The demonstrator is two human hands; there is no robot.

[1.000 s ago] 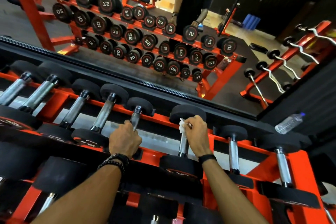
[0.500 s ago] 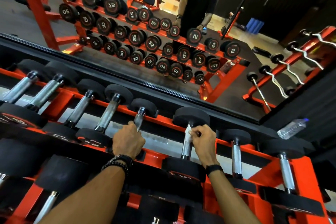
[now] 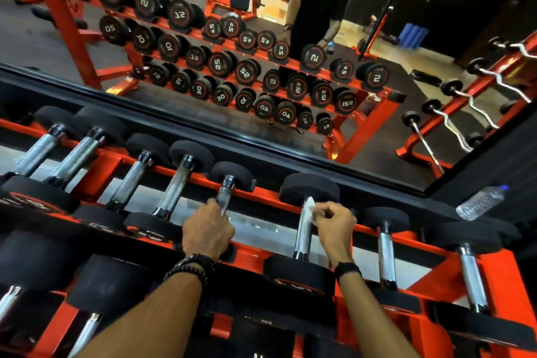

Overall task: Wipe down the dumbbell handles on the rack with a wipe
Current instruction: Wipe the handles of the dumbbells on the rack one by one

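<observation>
On the top shelf of the orange rack (image 3: 261,193), the left hand (image 3: 207,231) has its fingers curled round a small dumbbell's handle (image 3: 224,199). One dumbbell over, the right hand (image 3: 334,225) pinches a white wipe (image 3: 308,208) against the next chrome handle (image 3: 302,234), up near the far head. Water bottle (image 3: 479,202) sits far right.

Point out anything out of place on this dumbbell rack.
A plastic water bottle lies on its side at the rack's far right end, beside the mirror frame, among the dumbbells. Nothing else stands out.

Left grip (image 3: 208,232) curled, knuckles up; right grip (image 3: 335,225) pinching, forearms outstretched.
</observation>
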